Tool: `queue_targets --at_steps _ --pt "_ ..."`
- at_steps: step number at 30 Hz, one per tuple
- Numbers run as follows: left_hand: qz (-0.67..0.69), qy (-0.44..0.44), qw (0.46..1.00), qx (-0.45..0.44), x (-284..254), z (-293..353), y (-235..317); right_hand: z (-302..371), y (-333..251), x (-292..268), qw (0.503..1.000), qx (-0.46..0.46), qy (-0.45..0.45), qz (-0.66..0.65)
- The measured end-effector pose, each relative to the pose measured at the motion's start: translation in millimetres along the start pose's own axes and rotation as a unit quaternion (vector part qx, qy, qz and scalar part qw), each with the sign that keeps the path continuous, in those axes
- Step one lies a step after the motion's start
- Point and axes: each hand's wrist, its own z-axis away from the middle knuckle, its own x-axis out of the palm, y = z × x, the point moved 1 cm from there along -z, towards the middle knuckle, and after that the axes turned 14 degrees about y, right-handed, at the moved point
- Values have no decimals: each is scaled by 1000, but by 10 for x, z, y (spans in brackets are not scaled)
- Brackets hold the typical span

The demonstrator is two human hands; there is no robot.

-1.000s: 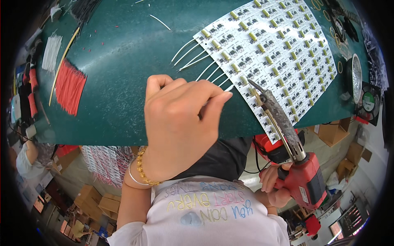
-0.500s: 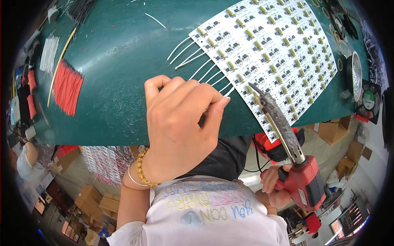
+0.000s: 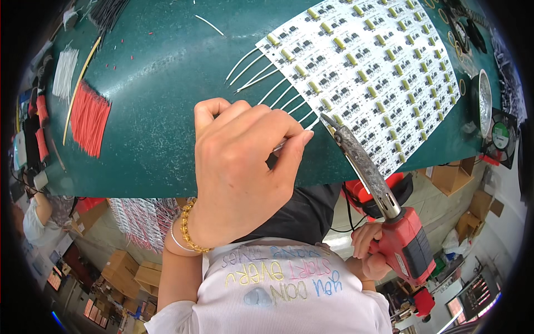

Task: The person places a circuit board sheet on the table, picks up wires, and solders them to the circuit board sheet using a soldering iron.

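Observation:
My left hand (image 3: 242, 158) is closed in a pinch, its thumb and forefinger holding a white wire (image 3: 312, 124) by the left edge of a large white circuit board panel (image 3: 356, 72). Small black parts and yellow-green cylindrical components cover the panel in rows. Several other white wires (image 3: 242, 64) stick out from that same edge. Wrapped round the red handle of a soldering gun (image 3: 407, 242) is my right hand (image 3: 371, 250). The gun's dark metal tip rests close to the panel's edge, beside the pinched wire; whether it touches cannot be made out.
On the green tabletop (image 3: 150, 111), a bundle of red wires (image 3: 90, 122) and one of white wires (image 3: 66, 72) lie left, black wires (image 3: 108, 14) farther back. A loose white wire (image 3: 209, 25) lies behind. A metal bowl (image 3: 483, 103) and a small fan (image 3: 500, 136) are at right.
The soldering gun has moved left, bringing its tip from over the panel to its edge near the pinched wire. My left hand has hardly shifted.

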Motion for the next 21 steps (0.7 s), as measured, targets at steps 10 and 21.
queue_targets --at_steps 10,21 --pt "-1 5 1000 15 5 18 4 -216 -296 309 971 -32 20 -234" --pt "25 -12 997 -71 -335 27 52 -251 -343 304 965 -43 28 -257"
